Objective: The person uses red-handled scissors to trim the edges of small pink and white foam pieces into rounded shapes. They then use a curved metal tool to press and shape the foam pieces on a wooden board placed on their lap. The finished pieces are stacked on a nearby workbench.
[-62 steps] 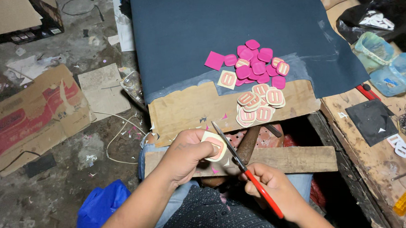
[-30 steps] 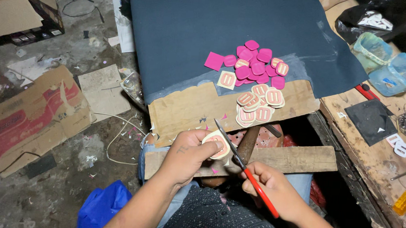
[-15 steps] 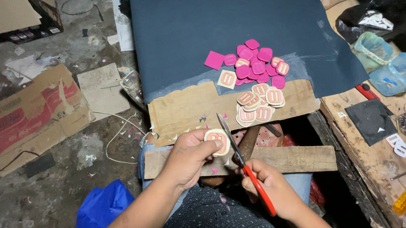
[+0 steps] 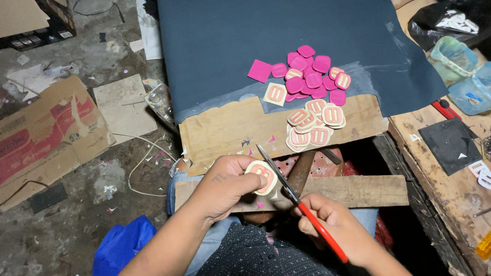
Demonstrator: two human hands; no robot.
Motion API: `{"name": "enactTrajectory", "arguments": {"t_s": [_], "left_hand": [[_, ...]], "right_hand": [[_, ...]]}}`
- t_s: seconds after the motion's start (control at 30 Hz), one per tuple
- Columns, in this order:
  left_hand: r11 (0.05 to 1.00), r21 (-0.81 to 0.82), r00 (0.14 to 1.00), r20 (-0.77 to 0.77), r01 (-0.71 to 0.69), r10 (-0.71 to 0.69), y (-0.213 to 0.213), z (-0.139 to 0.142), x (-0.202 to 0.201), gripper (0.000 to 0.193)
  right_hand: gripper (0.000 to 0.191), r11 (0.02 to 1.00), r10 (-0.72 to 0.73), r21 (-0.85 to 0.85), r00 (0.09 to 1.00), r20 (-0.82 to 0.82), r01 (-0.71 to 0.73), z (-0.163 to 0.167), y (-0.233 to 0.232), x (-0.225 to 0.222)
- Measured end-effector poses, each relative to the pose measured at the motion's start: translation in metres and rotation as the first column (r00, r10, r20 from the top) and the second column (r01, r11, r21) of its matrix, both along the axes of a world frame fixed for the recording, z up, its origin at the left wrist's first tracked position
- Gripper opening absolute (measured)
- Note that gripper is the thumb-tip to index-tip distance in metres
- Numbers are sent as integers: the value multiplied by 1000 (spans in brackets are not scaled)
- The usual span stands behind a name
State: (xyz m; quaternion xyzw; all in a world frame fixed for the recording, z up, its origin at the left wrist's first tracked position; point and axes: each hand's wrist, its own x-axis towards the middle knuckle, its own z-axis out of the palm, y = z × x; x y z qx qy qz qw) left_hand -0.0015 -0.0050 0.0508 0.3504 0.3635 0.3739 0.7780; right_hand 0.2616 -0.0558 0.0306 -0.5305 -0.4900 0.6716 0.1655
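step: trimming the edge of a patch (image 4: 262, 177) with scissors (image 4: 298, 202); by the look of it the cut is partway round the outline
left hand: left hand (image 4: 224, 186) pinches the patch, fingers (image 4: 248, 184) closed on its left side, face up, held in the air above the lap
right hand: right hand (image 4: 336, 227) is wrapped round the red handles of the scissors, fingers closed on them; the blades stand slightly apart, their inner part right at the patch's right edge and the tips reaching past it
patch: small, rounded, cream rim with a pink centre, just in front of a plank (image 4: 355, 189) that lies across the knees
done pieces: a pile of trimmed patches (image 4: 313, 127) lies on the board (image 4: 229, 131), well apart from the hands; beyond it, a heap of pink pieces (image 4: 310, 74) on the dark sheet (image 4: 262, 38)
next move: I judge it calls for turning the patch a little in the left fingers so the uncut rim meets the blades, then closing them in short bites that follow the curve
care: the left fingertips sit near the blades, so the turn should keep them clear
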Motion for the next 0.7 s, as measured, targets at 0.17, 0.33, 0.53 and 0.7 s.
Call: {"name": "enactTrajectory", "arguments": {"t_s": [0.17, 0.33, 0.53, 0.7], "left_hand": [[998, -15, 995, -77, 58, -59, 1, 3, -5, 25], [995, 41, 988, -128, 88, -82, 2, -2, -9, 23], [984, 70, 982, -108, 164, -156, 4, -7, -14, 20], [996, 85, 998, -57, -30, 35, -1, -9, -7, 19]], "right_hand": [[26, 999, 10, -41, 1000, 20, -9, 6, 0, 6], [26, 999, 35, -42, 999, 5, -35, 7, 0, 13], [27, 997, 31, -75, 999, -18, -32, 5, 0, 22], [32, 998, -43, -38, 999, -21, 42, -3, -2, 11]]}}
